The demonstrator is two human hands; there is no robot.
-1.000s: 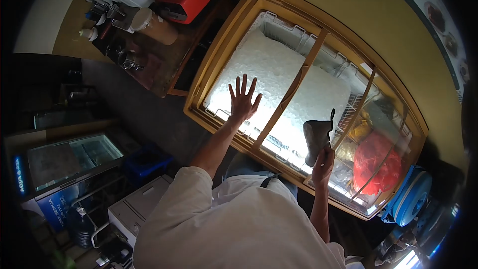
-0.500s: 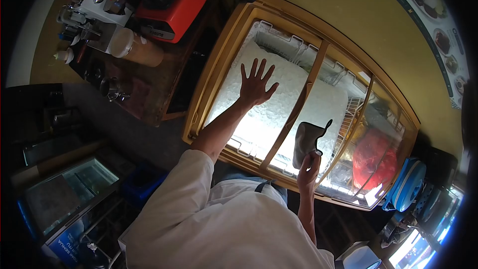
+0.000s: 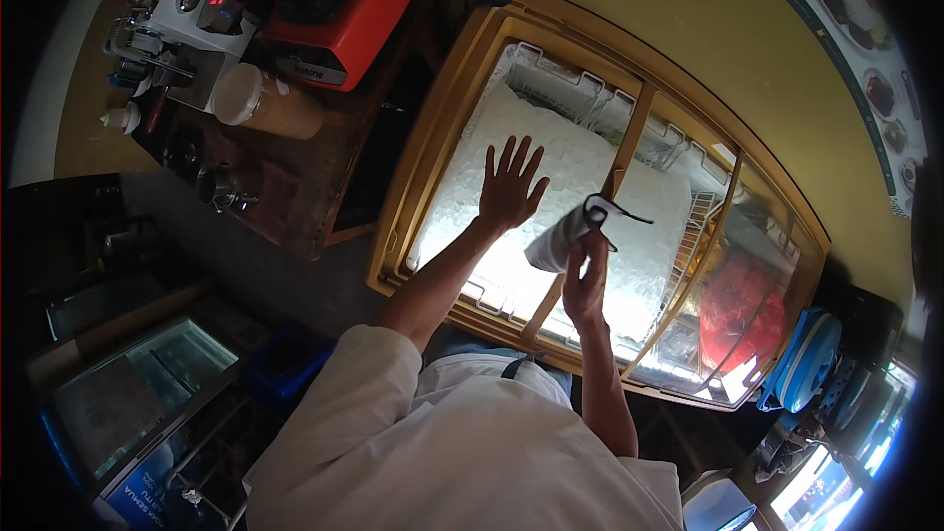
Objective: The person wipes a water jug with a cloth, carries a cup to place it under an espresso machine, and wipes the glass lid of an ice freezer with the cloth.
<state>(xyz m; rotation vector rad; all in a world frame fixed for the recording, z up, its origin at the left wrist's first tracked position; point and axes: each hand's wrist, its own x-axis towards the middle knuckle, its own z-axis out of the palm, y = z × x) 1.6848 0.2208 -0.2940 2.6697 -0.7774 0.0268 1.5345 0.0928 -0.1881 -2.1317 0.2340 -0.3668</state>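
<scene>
My left hand (image 3: 509, 187) is held over the open left side of a chest freezer, fingers spread and holding nothing. Below it, a wide bed of white, crushed-looking ice (image 3: 551, 152) fills that part; I cannot tell whether the hand touches it. Near the freezer's middle divider, my right hand (image 3: 590, 280) grips a pale, sleeve-like pouch (image 3: 557, 244) with black edging and a thin dark cord. The pouch tilts, its rolled body pointing down to the left; its exact kind is unclear. The freezer's wooden frame (image 3: 388, 226) surrounds both.
Under the glass on the right is a red plastic bag (image 3: 742, 310) beside a wire basket (image 3: 700, 226). A red appliance (image 3: 339, 25) and a tan-filled tub (image 3: 280, 108) stand on the left counter. A blue lidded container (image 3: 806, 359) is at the freezer's right.
My right hand has moved left and up, turning the pouch so its black-edged end faces me. My left hand has shifted slightly right and down, still spread.
</scene>
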